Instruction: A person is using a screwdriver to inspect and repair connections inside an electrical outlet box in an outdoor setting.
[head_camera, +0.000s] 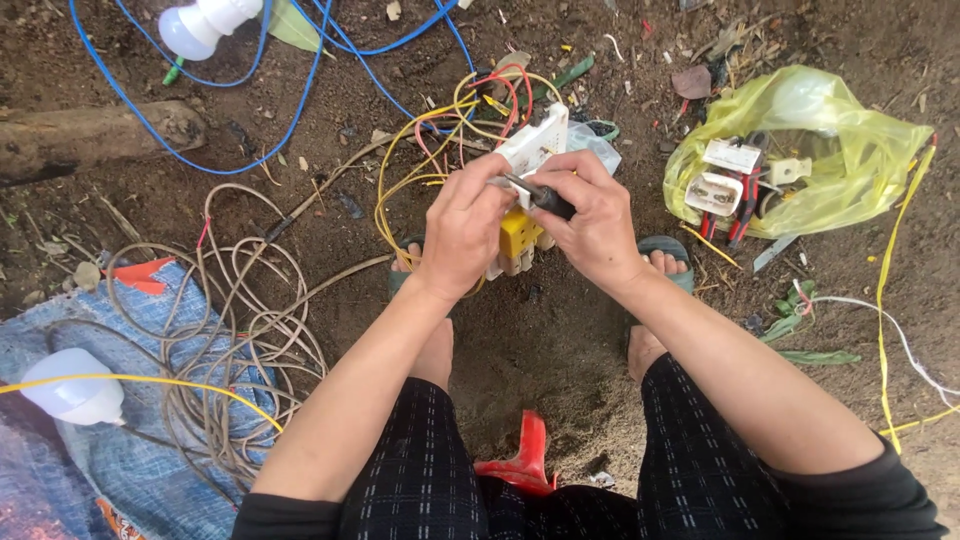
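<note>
Red stool (520, 455): nearest to us, between the knees, on the bare soil.
Cable coil (235, 330): near left, grey-brown loops lying partly on a blue sack (60, 330).
Left hand (462, 232): we see its grip closed around the white switch board (535, 140), steadying the lower left edge.
Right hand (597, 225): grip closed on a dark-handled screwdriver (540, 195), tip against the board.
Switch board: centre, held above the ground; we judge it light, rigid, brittle plastic, best held by its edges, clear of the wires.
Wires (440, 140): yellow and red, springy, trailing far left.
Yellow bag (830, 150): far right, holding pliers and white fittings.
</note>
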